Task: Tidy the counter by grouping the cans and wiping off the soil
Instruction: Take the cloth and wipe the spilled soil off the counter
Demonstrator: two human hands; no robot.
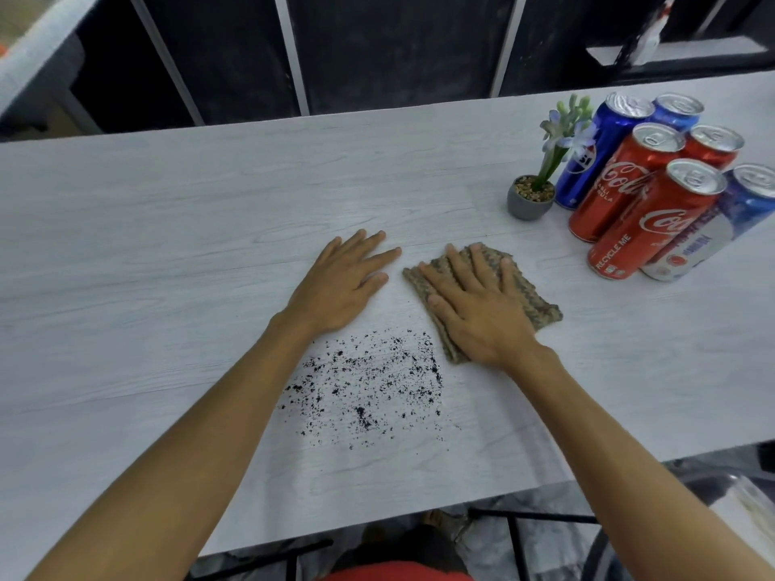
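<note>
Dark soil (369, 392) is scattered over the pale wood-grain counter (167, 245), near its front edge. Just above and right of it lies a folded brown knitted cloth (541, 308). My right hand (474, 304) presses flat on the cloth with straight fingers. My left hand (344, 278) rests flat on the bare counter to the cloth's left, holding nothing. Several red and blue cans (646, 190) stand grouped together at the far right of the counter.
A small grey pot with a pale flower (530, 199) stands just left of the cans. Behind the counter is a dark wall with white strips. Black chair frames (516, 534) show below the front edge.
</note>
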